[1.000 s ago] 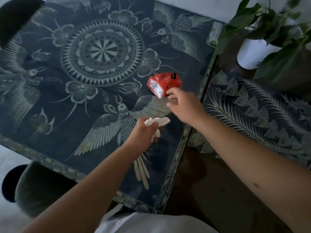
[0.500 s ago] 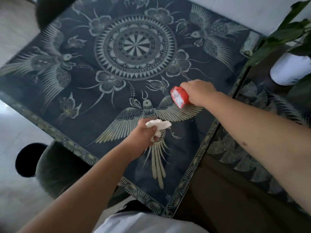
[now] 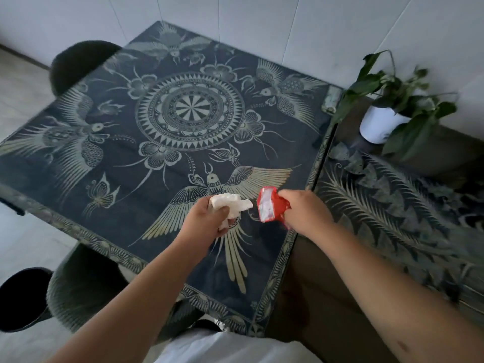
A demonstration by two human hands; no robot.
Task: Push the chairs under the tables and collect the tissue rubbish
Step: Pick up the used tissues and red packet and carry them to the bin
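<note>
Gripping crumpled tissue (image 3: 230, 205) in left hand (image 3: 207, 221), right hand (image 3: 305, 214) clutches red packet (image 3: 271, 205).

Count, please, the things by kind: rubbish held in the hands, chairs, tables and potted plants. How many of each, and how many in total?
Rubbish held: 2, the white tissue in the left hand and the red packet in the right hand
Chairs: 2, far chair, near chair
Tables: 2, big table, side table
Potted plants: 1
Total: 7

A square tabletop (image 3: 110, 195) covered in dark blue cloth patterned with pale birds, flowers and a central medallion. Beside it, a second tabletop (image 3: 392, 231) bears a potted plant (image 3: 377, 124).
</note>
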